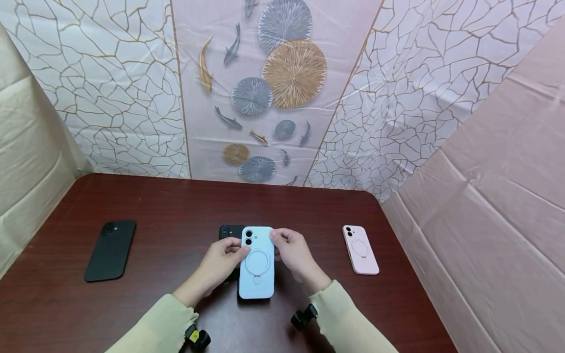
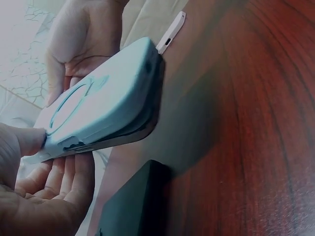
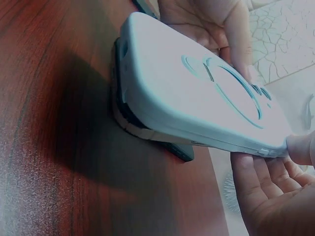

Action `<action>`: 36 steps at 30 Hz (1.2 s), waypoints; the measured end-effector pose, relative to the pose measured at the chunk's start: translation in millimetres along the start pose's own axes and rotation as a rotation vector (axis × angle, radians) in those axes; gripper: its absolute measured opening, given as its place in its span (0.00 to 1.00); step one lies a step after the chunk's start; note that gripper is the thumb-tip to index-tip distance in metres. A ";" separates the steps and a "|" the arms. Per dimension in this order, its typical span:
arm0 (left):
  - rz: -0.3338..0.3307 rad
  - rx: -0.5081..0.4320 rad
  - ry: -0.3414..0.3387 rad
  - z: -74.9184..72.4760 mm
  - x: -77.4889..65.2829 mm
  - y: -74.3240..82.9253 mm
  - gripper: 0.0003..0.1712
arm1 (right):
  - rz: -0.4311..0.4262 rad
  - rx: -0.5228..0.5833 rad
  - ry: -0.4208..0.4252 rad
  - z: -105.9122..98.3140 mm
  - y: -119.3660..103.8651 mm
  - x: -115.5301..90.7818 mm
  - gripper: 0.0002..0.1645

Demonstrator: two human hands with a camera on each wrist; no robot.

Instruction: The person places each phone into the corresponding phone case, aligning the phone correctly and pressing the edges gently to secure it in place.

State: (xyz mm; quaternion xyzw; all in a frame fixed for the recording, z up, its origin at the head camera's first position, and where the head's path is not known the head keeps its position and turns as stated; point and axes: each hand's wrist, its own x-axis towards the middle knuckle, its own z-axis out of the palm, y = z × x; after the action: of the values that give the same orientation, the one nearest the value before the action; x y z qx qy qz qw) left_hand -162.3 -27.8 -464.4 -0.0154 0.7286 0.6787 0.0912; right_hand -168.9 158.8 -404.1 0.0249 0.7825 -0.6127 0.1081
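A light blue phone case [image 1: 257, 264] with a ring on its back is held above the table between both hands. My left hand [image 1: 220, 262] pinches its left edge near the camera holes, thumb on the back and fingers underneath. At the upper right corner, my right hand [image 1: 296, 252] grips it between thumb and fingers. A dark-edged phone [image 2: 156, 93] sits under the case; at the lower end a gap shows between the two, so the case is not flush there. Behind them a black phone [image 1: 231, 230] lies on the table, partly hidden.
On the dark red wooden table [image 1: 176, 206], another black phone [image 1: 110, 252] lies at the left and a pink phone [image 1: 361, 250] with a ring on its back at the right. Patterned cloth [image 1: 251, 137] hangs along the back edge.
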 end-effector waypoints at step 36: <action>0.062 0.042 -0.223 -2.3 -9.7 -15.4 0.17 | -0.001 0.073 0.097 -5.3 27.3 29.0 0.15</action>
State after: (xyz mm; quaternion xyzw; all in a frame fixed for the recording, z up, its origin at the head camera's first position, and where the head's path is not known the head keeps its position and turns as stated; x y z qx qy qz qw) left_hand -150.8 -32.3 -478.0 0.0847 0.7279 0.6634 0.1509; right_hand -193.2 168.0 -434.7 0.0582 0.7641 -0.6388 0.0687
